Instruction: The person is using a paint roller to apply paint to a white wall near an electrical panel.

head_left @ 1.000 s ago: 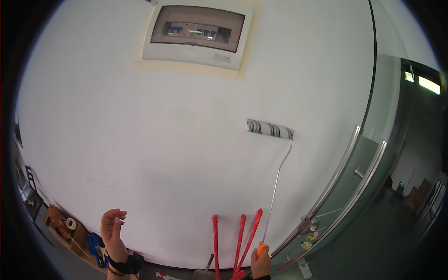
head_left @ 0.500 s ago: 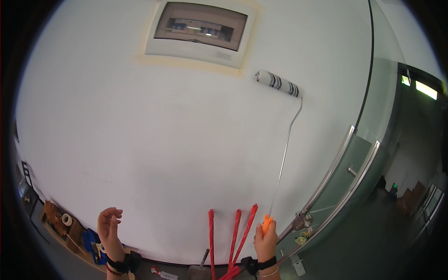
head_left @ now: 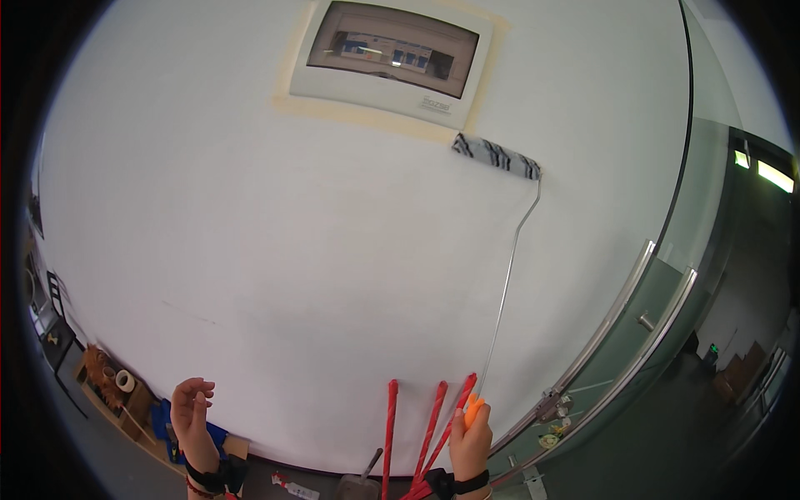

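Note:
A paint roller (head_left: 497,158) with a grey, dark-striped sleeve lies against the white wall (head_left: 275,225), just below the lower right corner of a breaker box (head_left: 392,58). Its long, bent wire frame runs down to an orange handle, around which my right hand (head_left: 472,442) is wrapped. Yellowish masking tape (head_left: 367,118) borders the box. My left hand (head_left: 192,417) is raised at the lower left, holding nothing, its fingers loosely curled and apart from the thumb. Both wrists wear black bands.
Several red-wrapped poles (head_left: 391,425) lean on the wall left of my right hand. A dustpan (head_left: 360,483) and a tube (head_left: 298,490) are on the floor. At left stands a wooden box (head_left: 133,417) beside blue items; at right, a glass door with metal handles (head_left: 658,342).
The view has shifted, so wall and box sit farther right in the picture. Relative to the box, the roller has moved left and up, close under its corner; its sleeve's stripes have turned.

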A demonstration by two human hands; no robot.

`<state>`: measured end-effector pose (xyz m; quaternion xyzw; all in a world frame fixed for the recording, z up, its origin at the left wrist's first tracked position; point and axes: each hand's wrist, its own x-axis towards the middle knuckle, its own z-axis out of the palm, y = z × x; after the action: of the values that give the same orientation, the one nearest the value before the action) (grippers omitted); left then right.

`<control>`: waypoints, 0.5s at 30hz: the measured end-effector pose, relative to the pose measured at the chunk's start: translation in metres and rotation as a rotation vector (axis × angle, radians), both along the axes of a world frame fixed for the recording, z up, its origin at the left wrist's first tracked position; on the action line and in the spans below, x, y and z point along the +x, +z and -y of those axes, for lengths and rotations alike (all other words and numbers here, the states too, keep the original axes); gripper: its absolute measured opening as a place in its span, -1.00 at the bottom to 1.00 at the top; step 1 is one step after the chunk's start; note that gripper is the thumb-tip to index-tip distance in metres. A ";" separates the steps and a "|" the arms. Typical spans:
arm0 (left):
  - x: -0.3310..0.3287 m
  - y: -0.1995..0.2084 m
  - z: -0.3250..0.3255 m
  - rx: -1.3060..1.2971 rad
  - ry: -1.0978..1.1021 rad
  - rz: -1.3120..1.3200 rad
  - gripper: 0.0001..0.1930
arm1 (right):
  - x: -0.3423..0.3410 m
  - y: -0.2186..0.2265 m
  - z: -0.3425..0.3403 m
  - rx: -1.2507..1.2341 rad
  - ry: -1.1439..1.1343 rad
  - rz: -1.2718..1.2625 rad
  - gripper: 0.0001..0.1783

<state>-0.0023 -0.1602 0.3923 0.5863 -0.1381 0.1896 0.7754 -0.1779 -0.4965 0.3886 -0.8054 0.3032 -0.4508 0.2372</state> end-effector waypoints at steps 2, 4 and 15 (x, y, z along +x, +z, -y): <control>-0.001 0.002 -0.002 0.014 0.027 -0.018 -0.82 | 0.004 0.004 0.001 -0.072 -0.014 0.025 -0.69; -0.001 0.003 -0.006 0.007 0.030 -0.013 -0.82 | 0.006 0.009 0.003 -0.099 -0.025 0.030 -0.70; 0.005 -0.001 -0.007 0.013 0.042 -0.001 -0.81 | -0.007 -0.026 0.024 -0.032 0.020 0.078 -0.72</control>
<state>0.0027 -0.1537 0.3917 0.5943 -0.1264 0.2045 0.7674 -0.1846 -0.5206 0.3624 -0.7938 0.2785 -0.4843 0.2404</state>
